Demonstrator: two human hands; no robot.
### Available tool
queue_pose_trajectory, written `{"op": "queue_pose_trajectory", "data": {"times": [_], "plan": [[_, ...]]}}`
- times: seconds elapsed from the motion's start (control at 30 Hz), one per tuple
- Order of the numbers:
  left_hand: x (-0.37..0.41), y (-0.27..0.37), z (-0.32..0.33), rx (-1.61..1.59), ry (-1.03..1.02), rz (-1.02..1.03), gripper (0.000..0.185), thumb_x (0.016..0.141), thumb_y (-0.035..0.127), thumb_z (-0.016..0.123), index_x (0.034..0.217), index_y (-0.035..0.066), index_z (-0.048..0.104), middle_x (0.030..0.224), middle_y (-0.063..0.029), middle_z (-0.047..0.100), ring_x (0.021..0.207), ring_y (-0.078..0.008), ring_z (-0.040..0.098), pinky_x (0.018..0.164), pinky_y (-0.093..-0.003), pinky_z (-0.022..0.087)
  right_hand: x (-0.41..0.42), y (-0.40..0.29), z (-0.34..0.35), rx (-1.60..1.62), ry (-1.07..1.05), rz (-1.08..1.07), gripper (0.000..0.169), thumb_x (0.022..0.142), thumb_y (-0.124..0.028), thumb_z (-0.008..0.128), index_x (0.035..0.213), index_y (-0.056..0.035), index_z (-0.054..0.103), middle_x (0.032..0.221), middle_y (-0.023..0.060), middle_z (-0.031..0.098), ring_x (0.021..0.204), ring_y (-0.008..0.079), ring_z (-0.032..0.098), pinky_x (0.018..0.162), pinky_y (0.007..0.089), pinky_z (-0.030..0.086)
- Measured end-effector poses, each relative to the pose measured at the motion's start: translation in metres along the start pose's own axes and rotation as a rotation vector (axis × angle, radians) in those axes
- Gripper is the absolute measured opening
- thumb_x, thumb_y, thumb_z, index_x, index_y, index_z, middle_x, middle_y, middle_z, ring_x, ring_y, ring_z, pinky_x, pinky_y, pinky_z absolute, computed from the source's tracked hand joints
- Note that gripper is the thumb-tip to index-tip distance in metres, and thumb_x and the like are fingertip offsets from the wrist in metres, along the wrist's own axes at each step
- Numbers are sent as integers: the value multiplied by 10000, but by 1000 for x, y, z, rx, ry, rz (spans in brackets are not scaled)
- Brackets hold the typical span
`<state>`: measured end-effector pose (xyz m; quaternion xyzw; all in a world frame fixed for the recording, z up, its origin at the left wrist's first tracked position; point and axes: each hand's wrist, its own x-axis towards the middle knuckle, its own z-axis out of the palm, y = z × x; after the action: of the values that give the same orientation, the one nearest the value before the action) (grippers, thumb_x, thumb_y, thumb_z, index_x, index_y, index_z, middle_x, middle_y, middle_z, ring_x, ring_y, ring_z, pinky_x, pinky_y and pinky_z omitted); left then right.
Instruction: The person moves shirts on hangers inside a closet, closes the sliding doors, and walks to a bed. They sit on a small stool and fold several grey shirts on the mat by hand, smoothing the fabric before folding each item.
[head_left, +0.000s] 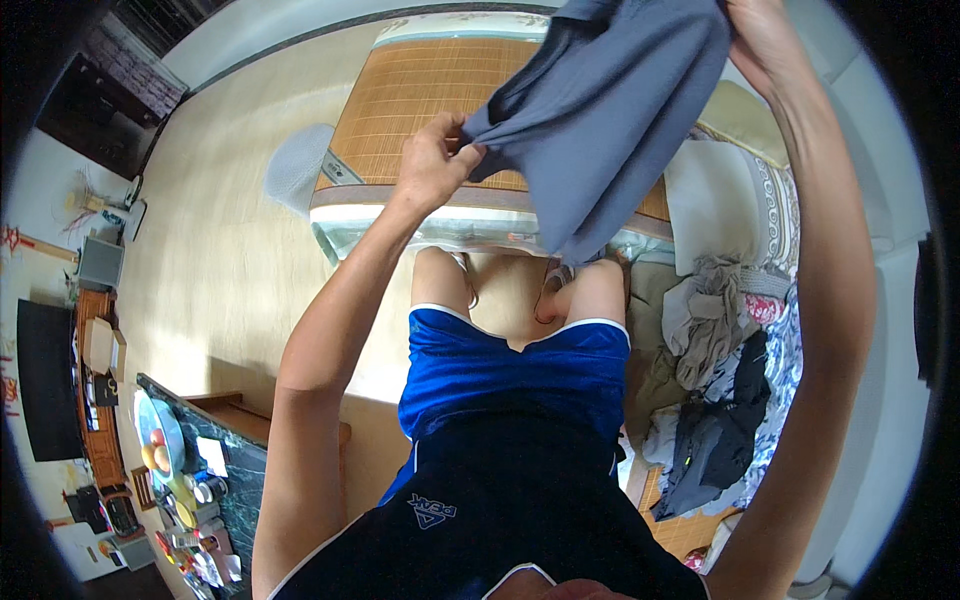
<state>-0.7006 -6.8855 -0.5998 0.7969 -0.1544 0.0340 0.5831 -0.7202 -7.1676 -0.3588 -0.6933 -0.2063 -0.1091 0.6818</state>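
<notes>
A dark grey-blue cloth garment (607, 127) hangs spread between my two hands at the top of the head view, above a bamboo mat (435, 97). My left hand (439, 161) pinches one edge of it between thumb and fingers. My right hand (761, 45), at the upper right, is at the garment's other side; its fingertips are cut off by the frame edge, and its grip is partly hidden. The garment's lower part hangs down to near my knees.
Rumpled clothes (705, 322) and dark garments (712, 442) lie in a pile to my right, by a pale cushion (709, 202). A round grey stool (300, 169) stands left of the mat. A dark marble-topped table (244, 480) holds a fruit bowl (172, 431) and small items.
</notes>
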Motion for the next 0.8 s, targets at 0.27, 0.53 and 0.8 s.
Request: {"op": "queue_pose_trajectory", "data": {"times": [0.27, 0.53, 0.8], "plan": [[-15, -20, 58, -571, -265, -589, 809, 861, 568, 624, 1348, -49, 432, 1302, -228, 519, 1178, -311, 539, 962, -423, 459, -8, -10, -3, -23, -79, -84, 110, 896, -86, 574, 942, 4, 619, 866, 54, 647, 761, 122, 611, 752, 246, 510], [-8, -14, 104, -1070, -325, -602, 627, 896, 526, 599, 1278, 54, 440, 1247, -177, 549, 1146, -284, 546, 939, -428, 471, -18, -16, -9, -23, -46, -70, 143, 884, -108, 587, 957, 11, 618, 893, 65, 650, 790, 132, 615, 779, 262, 507], [1, -42, 89, -1248, -281, -672, 398, 886, 394, 667, 1092, 74, 550, 1085, -147, 616, 1004, -261, 623, 803, -383, 539, -14, 0, -37, 171, -72, -8, 135, 882, -99, 587, 951, 14, 615, 893, 71, 651, 802, 146, 623, 780, 271, 509]]}}
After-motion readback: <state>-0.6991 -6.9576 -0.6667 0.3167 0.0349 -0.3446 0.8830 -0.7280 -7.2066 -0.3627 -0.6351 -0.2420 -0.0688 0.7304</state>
